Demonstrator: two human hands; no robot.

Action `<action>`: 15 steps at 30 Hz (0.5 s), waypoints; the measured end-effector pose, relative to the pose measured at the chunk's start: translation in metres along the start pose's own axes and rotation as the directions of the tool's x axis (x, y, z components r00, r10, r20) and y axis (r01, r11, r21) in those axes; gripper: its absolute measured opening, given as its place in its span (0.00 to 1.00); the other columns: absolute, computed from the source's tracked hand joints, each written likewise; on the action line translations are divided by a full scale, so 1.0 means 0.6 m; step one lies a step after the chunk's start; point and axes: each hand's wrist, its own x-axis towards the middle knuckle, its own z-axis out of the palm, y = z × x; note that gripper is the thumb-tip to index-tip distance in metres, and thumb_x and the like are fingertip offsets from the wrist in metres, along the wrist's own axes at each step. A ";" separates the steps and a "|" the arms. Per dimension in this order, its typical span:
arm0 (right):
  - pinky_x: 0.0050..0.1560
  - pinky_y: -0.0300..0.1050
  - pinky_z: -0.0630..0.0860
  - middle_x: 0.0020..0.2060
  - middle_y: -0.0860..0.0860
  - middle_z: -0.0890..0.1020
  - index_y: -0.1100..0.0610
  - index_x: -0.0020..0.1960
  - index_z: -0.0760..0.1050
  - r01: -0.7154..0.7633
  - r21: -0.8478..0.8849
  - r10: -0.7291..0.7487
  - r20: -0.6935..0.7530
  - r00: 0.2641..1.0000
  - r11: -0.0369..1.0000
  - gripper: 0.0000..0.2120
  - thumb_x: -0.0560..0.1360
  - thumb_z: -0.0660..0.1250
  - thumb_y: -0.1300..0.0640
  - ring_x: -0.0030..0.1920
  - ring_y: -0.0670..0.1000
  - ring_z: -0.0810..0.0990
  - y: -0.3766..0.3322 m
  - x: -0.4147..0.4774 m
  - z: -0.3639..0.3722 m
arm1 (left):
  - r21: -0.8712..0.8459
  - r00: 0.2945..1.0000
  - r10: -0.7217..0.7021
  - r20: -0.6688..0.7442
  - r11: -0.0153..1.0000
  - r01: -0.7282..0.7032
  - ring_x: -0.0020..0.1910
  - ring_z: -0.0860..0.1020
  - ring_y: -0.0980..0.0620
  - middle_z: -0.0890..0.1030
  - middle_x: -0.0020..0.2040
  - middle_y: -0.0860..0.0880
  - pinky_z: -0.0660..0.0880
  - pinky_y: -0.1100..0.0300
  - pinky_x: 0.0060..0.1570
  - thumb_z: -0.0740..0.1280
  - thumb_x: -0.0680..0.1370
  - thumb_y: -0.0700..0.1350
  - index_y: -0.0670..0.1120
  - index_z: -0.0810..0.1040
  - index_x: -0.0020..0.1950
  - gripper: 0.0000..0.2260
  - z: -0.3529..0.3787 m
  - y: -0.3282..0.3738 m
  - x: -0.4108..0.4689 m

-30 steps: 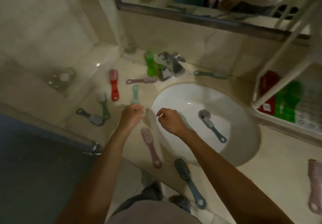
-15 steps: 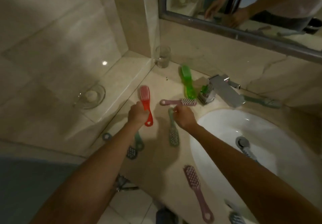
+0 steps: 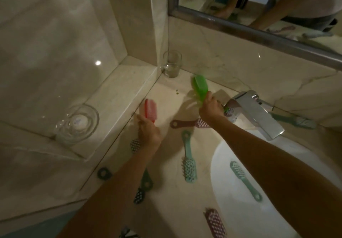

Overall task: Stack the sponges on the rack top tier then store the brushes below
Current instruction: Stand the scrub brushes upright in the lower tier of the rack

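Note:
My left hand (image 3: 149,131) grips the handle of a red brush (image 3: 150,110) and holds it just above the counter. Further back, my right hand (image 3: 210,108) is closed on the handle of a green brush (image 3: 200,86), lifted and tilted toward the wall. Several brushes lie loose: a mauve one (image 3: 187,123) between my hands, a teal one (image 3: 187,161) on the counter, another teal one (image 3: 244,180) in the white sink (image 3: 231,154), a pink one (image 3: 215,223) at the front. The rack and the sponges are out of view.
A chrome tap (image 3: 257,113) juts over the sink right of my right hand. A glass tumbler (image 3: 171,63) stands in the back corner. A glass dish (image 3: 79,124) sits on the raised ledge at the left. Dark brushes (image 3: 142,187) lie under my left forearm. A mirror (image 3: 259,6) hangs above.
My right hand went from the mauve brush back to the green brush and lifted it. My left hand has raised the red brush. The view has swung left, away from the rack.

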 end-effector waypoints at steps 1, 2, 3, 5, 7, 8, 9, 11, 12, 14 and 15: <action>0.62 0.55 0.67 0.67 0.65 0.65 0.64 0.74 0.48 -0.018 -0.036 0.018 0.010 1.000 0.999 0.27 0.78 0.54 0.62 0.65 0.64 0.68 0.000 0.005 0.004 | -0.050 1.000 0.019 -0.015 0.999 -0.019 0.65 0.70 0.38 0.65 0.70 0.37 0.69 0.49 0.62 0.59 0.78 0.35 0.41 0.45 0.76 0.31 -0.001 0.001 0.001; 0.63 0.55 0.67 0.69 0.64 0.64 0.63 0.75 0.45 -0.034 -0.053 0.034 0.008 0.999 0.998 0.28 0.79 0.53 0.62 0.66 0.64 0.68 0.000 0.009 0.009 | -0.092 0.999 0.035 -0.037 0.995 -0.038 0.66 0.68 0.39 0.63 0.71 0.37 0.67 0.50 0.63 0.57 0.78 0.34 0.41 0.47 0.76 0.29 -0.004 0.003 0.001; 0.63 0.54 0.67 0.69 0.64 0.63 0.62 0.75 0.44 -0.047 -0.049 0.047 -0.004 0.999 0.998 0.29 0.79 0.53 0.63 0.66 0.64 0.68 -0.001 0.011 0.011 | -0.113 0.996 0.049 -0.070 0.992 -0.056 0.66 0.68 0.39 0.64 0.71 0.38 0.67 0.50 0.63 0.57 0.78 0.34 0.42 0.48 0.76 0.28 -0.006 0.006 0.000; 0.62 0.55 0.68 0.69 0.64 0.63 0.61 0.75 0.42 -0.061 0.000 0.061 -0.041 0.997 0.998 0.33 0.77 0.57 0.65 0.64 0.63 0.69 -0.004 0.011 0.012 | -0.116 0.986 0.081 -0.143 0.988 -0.098 0.63 0.72 0.39 0.67 0.69 0.37 0.72 0.49 0.59 0.58 0.78 0.35 0.42 0.49 0.76 0.28 -0.011 0.013 -0.006; 0.60 0.55 0.70 0.68 0.63 0.64 0.60 0.75 0.43 -0.071 0.101 0.079 -0.074 0.994 0.992 0.36 0.75 0.61 0.67 0.63 0.64 0.70 -0.006 0.007 0.007 | -0.166 0.973 0.138 -0.183 0.972 -0.169 0.64 0.72 0.41 0.68 0.69 0.38 0.73 0.49 0.61 0.59 0.78 0.35 0.43 0.51 0.75 0.28 -0.018 0.023 -0.015; 0.56 0.55 0.71 0.66 0.63 0.65 0.60 0.74 0.45 -0.067 0.164 0.081 -0.084 0.993 0.984 0.36 0.74 0.62 0.67 0.61 0.64 0.71 -0.007 0.003 0.004 | -0.210 0.968 0.162 -0.191 0.957 -0.201 0.65 0.72 0.42 0.68 0.69 0.39 0.72 0.50 0.63 0.59 0.78 0.35 0.43 0.54 0.75 0.27 -0.022 0.030 -0.020; 0.51 0.54 0.71 0.64 0.64 0.67 0.61 0.73 0.48 -0.057 0.235 0.081 -0.096 0.992 0.970 0.34 0.74 0.62 0.67 0.59 0.64 0.73 -0.009 -0.004 -0.001 | -0.258 0.965 0.178 -0.191 0.940 -0.224 0.64 0.73 0.43 0.70 0.67 0.40 0.71 0.51 0.63 0.59 0.78 0.35 0.43 0.58 0.73 0.24 -0.028 0.036 -0.025; 0.44 0.50 0.68 0.58 0.64 0.70 0.63 0.68 0.56 -0.024 0.368 0.079 -0.136 0.988 0.930 0.25 0.73 0.60 0.66 0.54 0.64 0.74 -0.011 -0.023 -0.019 | -0.328 0.963 0.204 -0.177 0.910 -0.254 0.57 0.77 0.42 0.76 0.59 0.40 0.75 0.47 0.58 0.60 0.77 0.35 0.42 0.66 0.65 0.17 -0.038 0.050 -0.038; 0.44 0.51 0.69 0.56 0.64 0.72 0.64 0.65 0.60 0.004 0.414 0.065 -0.152 0.986 0.910 0.21 0.73 0.60 0.66 0.53 0.64 0.75 -0.011 -0.037 -0.030 | -0.341 0.958 0.230 -0.172 0.898 -0.277 0.52 0.79 0.41 0.78 0.54 0.40 0.77 0.46 0.53 0.61 0.76 0.36 0.42 0.69 0.61 0.13 -0.043 0.056 -0.048; 0.47 0.51 0.72 0.54 0.64 0.76 0.64 0.63 0.65 0.038 0.487 0.036 -0.141 0.989 0.873 0.19 0.72 0.60 0.65 0.53 0.64 0.76 -0.003 -0.070 -0.054 | -0.356 0.938 0.294 -0.181 0.870 -0.342 0.44 0.80 0.42 0.80 0.43 0.44 0.78 0.57 0.42 0.62 0.75 0.36 0.41 0.74 0.50 0.05 -0.054 0.068 -0.070; 0.48 0.51 0.73 0.55 0.63 0.77 0.63 0.63 0.67 0.038 0.528 0.028 -0.115 0.993 0.848 0.19 0.72 0.61 0.64 0.53 0.64 0.77 0.006 -0.090 -0.066 | -0.355 0.929 0.320 -0.184 0.860 -0.367 0.40 0.79 0.45 0.79 0.39 0.47 0.74 0.66 0.36 0.63 0.76 0.37 0.41 0.76 0.46 0.03 -0.059 0.075 -0.081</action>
